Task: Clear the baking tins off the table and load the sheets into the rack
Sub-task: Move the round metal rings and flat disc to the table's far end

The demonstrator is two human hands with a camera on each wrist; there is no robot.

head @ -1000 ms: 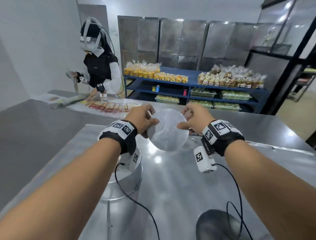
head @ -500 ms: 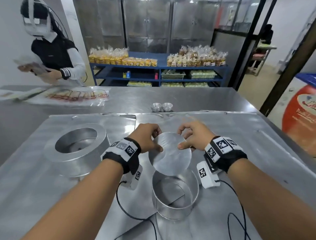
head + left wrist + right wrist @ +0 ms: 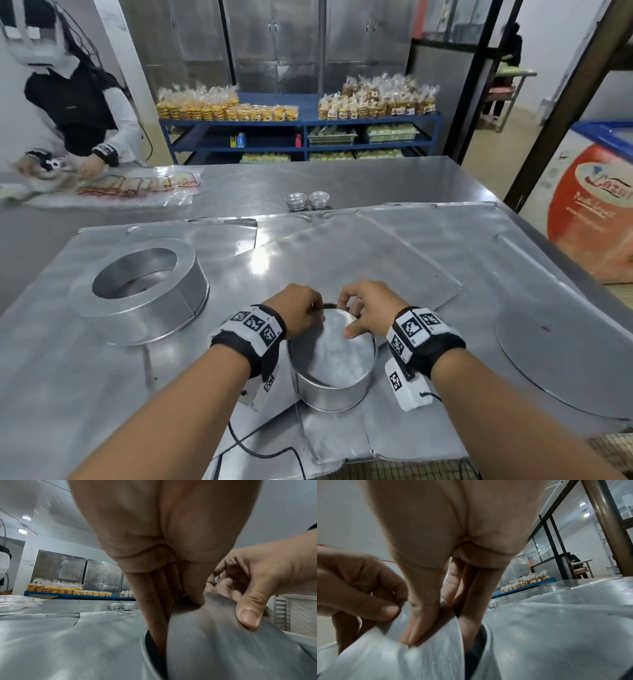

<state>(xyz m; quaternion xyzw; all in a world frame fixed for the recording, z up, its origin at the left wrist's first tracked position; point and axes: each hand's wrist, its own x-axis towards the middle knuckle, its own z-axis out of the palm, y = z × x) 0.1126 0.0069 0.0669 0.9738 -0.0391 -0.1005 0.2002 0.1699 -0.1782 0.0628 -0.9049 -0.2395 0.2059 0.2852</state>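
Head view: high above the steel table [image 3: 376, 185], angled forward and down, blue shelving [image 3: 301, 120] far ahead. Left wrist view: low and very close under the left hand [image 3: 154, 534], facing the same shelving [image 3: 77, 596]. Right wrist view: equally tight under the right hand [image 3: 453, 527], angled toward the glass partition [image 3: 565, 534]. Shared by all three: both hands, table, shelving.

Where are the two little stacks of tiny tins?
In the head view the two stacks of small tins stand side by side at the far middle of the table, just beyond the metal sheets, straight ahead of both hands.
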